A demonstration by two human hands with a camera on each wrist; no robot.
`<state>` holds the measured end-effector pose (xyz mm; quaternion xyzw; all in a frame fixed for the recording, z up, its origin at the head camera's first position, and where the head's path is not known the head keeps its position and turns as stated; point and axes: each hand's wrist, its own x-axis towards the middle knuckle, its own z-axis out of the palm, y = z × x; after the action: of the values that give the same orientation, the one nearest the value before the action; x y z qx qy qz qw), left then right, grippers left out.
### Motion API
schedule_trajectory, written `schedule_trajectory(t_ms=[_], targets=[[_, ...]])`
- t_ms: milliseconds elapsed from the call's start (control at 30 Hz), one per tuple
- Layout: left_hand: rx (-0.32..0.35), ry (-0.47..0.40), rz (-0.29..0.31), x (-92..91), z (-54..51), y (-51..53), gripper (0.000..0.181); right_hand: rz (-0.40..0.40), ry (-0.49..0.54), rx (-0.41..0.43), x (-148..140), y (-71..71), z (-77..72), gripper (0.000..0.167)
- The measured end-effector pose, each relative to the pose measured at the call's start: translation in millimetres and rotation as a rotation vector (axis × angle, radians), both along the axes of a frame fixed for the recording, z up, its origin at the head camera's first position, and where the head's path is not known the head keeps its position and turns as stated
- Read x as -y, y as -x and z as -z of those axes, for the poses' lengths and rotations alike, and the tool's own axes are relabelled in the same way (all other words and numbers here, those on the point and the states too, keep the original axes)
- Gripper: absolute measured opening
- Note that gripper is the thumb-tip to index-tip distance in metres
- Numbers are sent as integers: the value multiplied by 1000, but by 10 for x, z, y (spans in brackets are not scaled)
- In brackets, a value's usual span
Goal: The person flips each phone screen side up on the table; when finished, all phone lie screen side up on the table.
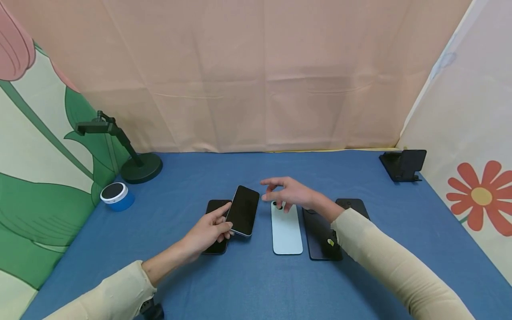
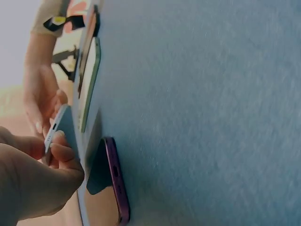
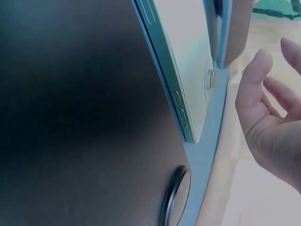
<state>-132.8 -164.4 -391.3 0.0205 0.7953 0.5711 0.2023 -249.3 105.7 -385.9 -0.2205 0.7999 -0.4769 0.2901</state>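
Observation:
My left hand (image 1: pixel 210 232) pinches the lower edge of a phone (image 1: pixel 243 211), its dark screen up, raised and tilted over the table. Partly beneath it lies another dark phone (image 1: pixel 216 248), seen with a purple edge (image 2: pixel 117 179) in the left wrist view. My right hand (image 1: pixel 291 192) hovers above the top of a pale mint phone (image 1: pixel 286 231), thumb and fingers apart and holding nothing; in the right wrist view that hand (image 3: pixel 275 113) touches no phone. Under my right forearm lies a black phone (image 1: pixel 320 238), with a further dark phone (image 1: pixel 354 205) behind it.
A black round-based stand (image 1: pixel 142 168) stands at the back left, with a blue and white round container (image 1: pixel 118 197) in front of it. A small black folding stand (image 1: pixel 404 165) is at the back right. Cloth walls border the blue table (image 1: pixel 256 289).

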Motion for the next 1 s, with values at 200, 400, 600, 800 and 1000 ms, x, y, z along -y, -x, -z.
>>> schedule_trajectory(t_ms=[200, 400, 600, 800, 1000], targets=[[36, -105, -30, -49, 38, -34, 70, 27, 37, 34, 49, -19, 30, 68], [20, -123, -55, -81, 43, -47, 69, 70, 62, 98, 119, -42, 54, 72], [13, -136, -53, -102, 34, -45, 71, 103, 133, 149, 163, -60, 72, 66], [14, -137, -16, -97, 37, -31, 73, 116, 176, 143, 170, -71, 72, 61], [1, -103, 47, -79, 36, -23, 77, 137, 188, 151, 180, -81, 49, 65]])
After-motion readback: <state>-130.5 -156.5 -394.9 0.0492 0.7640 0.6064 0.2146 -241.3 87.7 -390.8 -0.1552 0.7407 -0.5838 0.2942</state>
